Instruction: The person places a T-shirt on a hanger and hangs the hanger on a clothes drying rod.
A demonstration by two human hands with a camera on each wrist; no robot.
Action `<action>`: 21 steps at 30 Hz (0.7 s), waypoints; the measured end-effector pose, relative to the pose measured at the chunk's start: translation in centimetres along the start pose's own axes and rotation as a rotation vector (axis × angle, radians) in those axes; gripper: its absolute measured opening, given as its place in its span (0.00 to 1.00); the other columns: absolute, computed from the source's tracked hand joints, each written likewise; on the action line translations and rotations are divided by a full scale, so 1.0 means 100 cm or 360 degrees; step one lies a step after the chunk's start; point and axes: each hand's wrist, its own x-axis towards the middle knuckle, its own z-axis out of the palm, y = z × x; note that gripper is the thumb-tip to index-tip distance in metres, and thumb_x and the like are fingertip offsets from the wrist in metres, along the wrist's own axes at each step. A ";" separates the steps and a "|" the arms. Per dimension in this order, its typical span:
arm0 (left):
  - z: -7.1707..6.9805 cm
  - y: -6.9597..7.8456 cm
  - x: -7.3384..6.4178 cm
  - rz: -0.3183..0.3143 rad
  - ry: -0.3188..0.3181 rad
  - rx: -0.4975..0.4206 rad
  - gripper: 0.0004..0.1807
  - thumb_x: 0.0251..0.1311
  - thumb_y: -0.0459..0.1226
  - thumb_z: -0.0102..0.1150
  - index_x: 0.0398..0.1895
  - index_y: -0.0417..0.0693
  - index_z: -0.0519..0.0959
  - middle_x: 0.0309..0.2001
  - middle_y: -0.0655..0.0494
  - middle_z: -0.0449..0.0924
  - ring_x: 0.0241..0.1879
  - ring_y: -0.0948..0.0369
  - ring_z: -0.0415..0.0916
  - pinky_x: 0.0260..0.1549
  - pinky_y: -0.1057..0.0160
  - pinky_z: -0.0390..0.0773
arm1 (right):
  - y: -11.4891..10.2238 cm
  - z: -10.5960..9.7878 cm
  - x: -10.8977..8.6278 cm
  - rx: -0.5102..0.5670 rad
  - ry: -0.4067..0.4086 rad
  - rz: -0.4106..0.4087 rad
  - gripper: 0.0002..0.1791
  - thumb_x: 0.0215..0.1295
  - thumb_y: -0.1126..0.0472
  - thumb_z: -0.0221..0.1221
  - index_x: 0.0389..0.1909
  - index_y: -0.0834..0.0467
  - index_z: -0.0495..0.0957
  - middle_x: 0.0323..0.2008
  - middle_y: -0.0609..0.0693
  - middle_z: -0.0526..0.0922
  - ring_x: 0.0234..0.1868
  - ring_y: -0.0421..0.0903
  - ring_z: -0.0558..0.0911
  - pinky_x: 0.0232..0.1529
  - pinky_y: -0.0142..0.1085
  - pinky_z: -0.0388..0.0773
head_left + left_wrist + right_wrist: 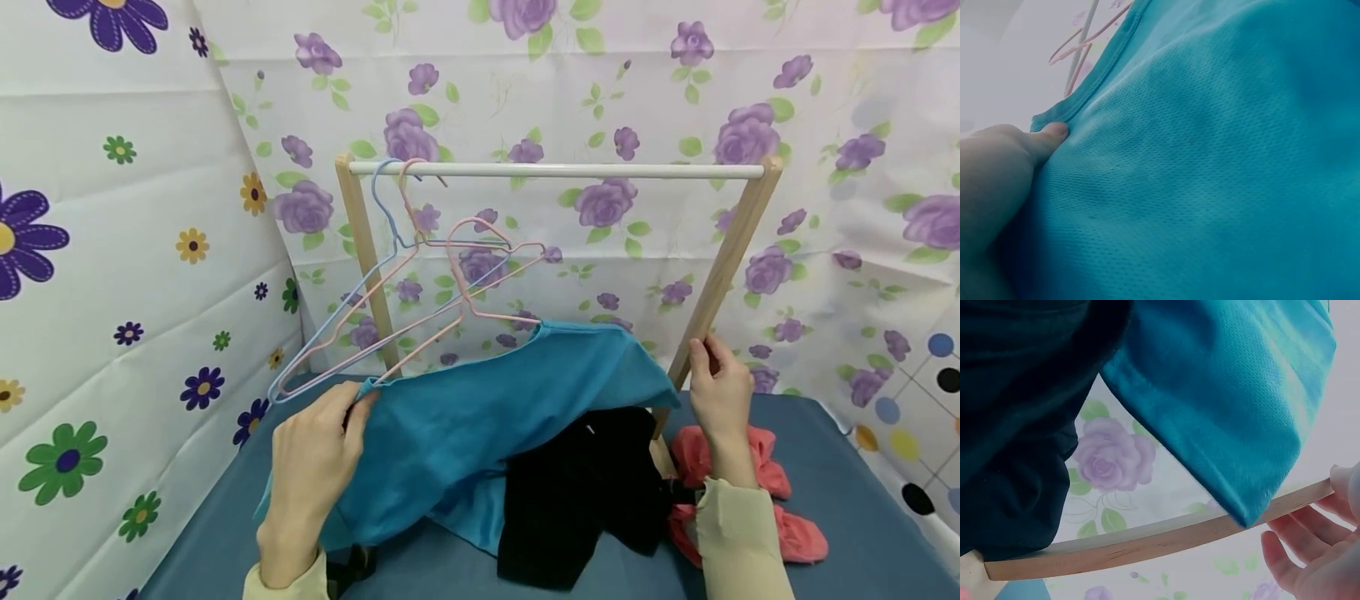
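A blue T-shirt [450, 417] hangs aslant on a pink wire hanger [459, 275] in front of the clothes rack [570, 171]. With thumb and fingers my left hand [318, 458] pinches the shirt at one side of its neckline; the left wrist view shows the thumb [1054, 134] on the collar band. The hanger's hook stands free, below the white rail. My right hand [722, 392] grips the rack's right wooden post [723, 275] partway down, fingers and thumb on either side of it. The shirt's sleeve [1235, 444] hangs close by that post.
A blue hanger [382, 204] and a second pink hanger [408, 200] hang at the rail's left end. Black garment [577, 492] lies below the shirt, beside a coral-red cloth [798, 533] at the right. Flowered sheets [112, 275] enclose the blue tabletop [847, 483].
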 end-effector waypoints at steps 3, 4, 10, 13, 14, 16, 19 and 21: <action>-0.003 0.001 0.005 0.0017 0.0062 0.0033 0.08 0.63 0.34 0.63 0.26 0.47 0.77 0.17 0.60 0.67 0.12 0.67 0.60 0.10 0.66 0.55 | 0.001 -0.001 0.000 0.0011 -0.0008 0.0024 0.18 0.73 0.56 0.56 0.50 0.66 0.81 0.35 0.61 0.84 0.29 0.24 0.73 0.31 0.18 0.67; -0.005 0.001 0.007 0.0022 0.0084 0.0044 0.07 0.63 0.34 0.63 0.27 0.46 0.77 0.17 0.60 0.67 0.11 0.66 0.59 0.10 0.66 0.55 | 0.001 -0.001 0.000 0.0020 -0.0019 0.0036 0.18 0.73 0.55 0.56 0.51 0.66 0.81 0.36 0.61 0.84 0.29 0.25 0.74 0.31 0.18 0.68; -0.016 -0.002 0.025 0.0017 0.0161 0.0093 0.07 0.65 0.35 0.62 0.29 0.43 0.79 0.16 0.58 0.64 0.11 0.64 0.57 0.09 0.64 0.54 | -0.002 0.001 -0.002 0.0060 -0.0089 0.0096 0.19 0.74 0.53 0.53 0.53 0.64 0.80 0.40 0.61 0.84 0.33 0.24 0.76 0.33 0.18 0.70; -0.021 -0.006 0.035 -0.0006 0.0179 0.0116 0.10 0.67 0.36 0.60 0.27 0.43 0.77 0.15 0.57 0.63 0.11 0.63 0.57 0.09 0.63 0.54 | -0.003 0.002 -0.004 0.0054 -0.0074 0.0092 0.19 0.75 0.54 0.53 0.52 0.65 0.80 0.40 0.61 0.84 0.34 0.23 0.76 0.34 0.17 0.70; -0.022 -0.007 0.039 -0.0017 0.0181 0.0123 0.11 0.67 0.36 0.59 0.26 0.42 0.77 0.15 0.57 0.63 0.10 0.62 0.56 0.09 0.63 0.54 | -0.004 0.002 -0.004 0.0058 -0.0066 0.0090 0.19 0.74 0.54 0.53 0.52 0.65 0.80 0.40 0.61 0.84 0.34 0.23 0.76 0.34 0.17 0.70; -0.023 -0.008 0.046 -0.0041 0.0181 0.0128 0.11 0.68 0.37 0.58 0.27 0.41 0.78 0.15 0.56 0.62 0.10 0.61 0.56 0.09 0.62 0.54 | -0.004 0.003 -0.005 0.0056 -0.0051 0.0089 0.20 0.74 0.54 0.53 0.52 0.65 0.80 0.40 0.61 0.84 0.35 0.22 0.75 0.34 0.17 0.70; -0.023 -0.008 0.057 -0.0068 0.0172 0.0129 0.13 0.70 0.38 0.56 0.27 0.40 0.77 0.14 0.54 0.63 0.10 0.59 0.57 0.10 0.61 0.55 | -0.004 0.002 -0.004 0.0065 -0.0041 0.0097 0.20 0.75 0.53 0.53 0.53 0.65 0.80 0.41 0.60 0.84 0.35 0.22 0.75 0.34 0.17 0.70; -0.021 -0.007 0.065 -0.0074 0.0162 0.0133 0.14 0.70 0.39 0.55 0.28 0.40 0.78 0.15 0.54 0.64 0.11 0.57 0.59 0.10 0.60 0.56 | -0.004 0.002 -0.003 0.0062 -0.0030 0.0092 0.20 0.75 0.53 0.53 0.52 0.65 0.80 0.40 0.60 0.84 0.34 0.22 0.75 0.35 0.17 0.70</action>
